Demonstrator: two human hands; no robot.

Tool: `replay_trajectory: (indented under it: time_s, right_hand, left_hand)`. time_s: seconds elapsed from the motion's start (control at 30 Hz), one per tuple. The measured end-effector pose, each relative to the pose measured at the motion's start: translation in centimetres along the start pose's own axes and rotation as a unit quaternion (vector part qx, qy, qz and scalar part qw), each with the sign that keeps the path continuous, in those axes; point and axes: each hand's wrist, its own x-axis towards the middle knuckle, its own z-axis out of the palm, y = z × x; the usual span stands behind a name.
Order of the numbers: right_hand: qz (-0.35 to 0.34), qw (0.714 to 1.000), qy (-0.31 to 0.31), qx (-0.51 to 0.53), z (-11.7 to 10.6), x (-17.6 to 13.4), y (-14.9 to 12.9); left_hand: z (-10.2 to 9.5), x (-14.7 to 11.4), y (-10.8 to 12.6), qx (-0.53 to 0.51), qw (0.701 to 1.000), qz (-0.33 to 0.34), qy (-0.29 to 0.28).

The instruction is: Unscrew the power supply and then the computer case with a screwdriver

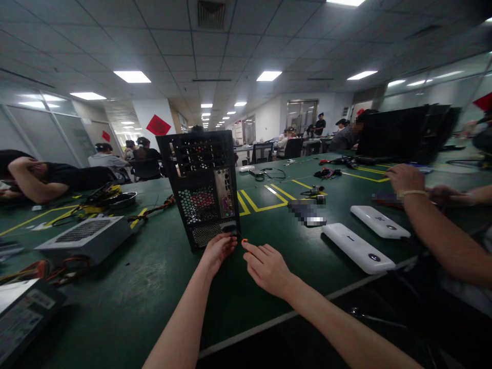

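A black computer tower case (202, 187) stands upright on the green bench with its rear panel towards me. The panel shows ports, honeycomb vents and slots. My left hand (219, 252) is at the case's lower right corner, just under a black socket area. Its fingers are curled together, and what they grip, if anything, is hidden. To the right, my right hand (268, 269) is closed on a small orange-handled tool (245, 241), mostly covered by the fingers. A thin dark end of it points towards the case.
On the left lie a grey power supply (88, 236) with cables and a second metal box (26, 318). Two white devices (357, 248) lie on the right, near a co-worker's hand (407, 182). A blurred phone-like object (307, 212) and a black monitor (403, 133) are farther back.
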Motion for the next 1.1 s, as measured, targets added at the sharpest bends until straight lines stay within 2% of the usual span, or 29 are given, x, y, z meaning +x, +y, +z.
replay_trajectory:
  time_s: [0.73,0.93,1.1]
  right_hand:
    - [0.000,0.999,-0.033,0.021,-0.28,0.16,-0.47]
    - [0.064,0.997,0.043,-0.001,0.33,0.02,-0.28]
    - [0.097,0.994,0.048,-0.028,0.36,-0.08,0.00]
  left_hand:
    - [-0.04,-0.16,0.01,-0.004,1.000,0.007,-0.009]
    - [0.24,-0.28,0.30,-0.002,1.000,-0.007,0.005]
    - [0.37,-0.74,0.51,0.003,1.000,0.002,-0.001]
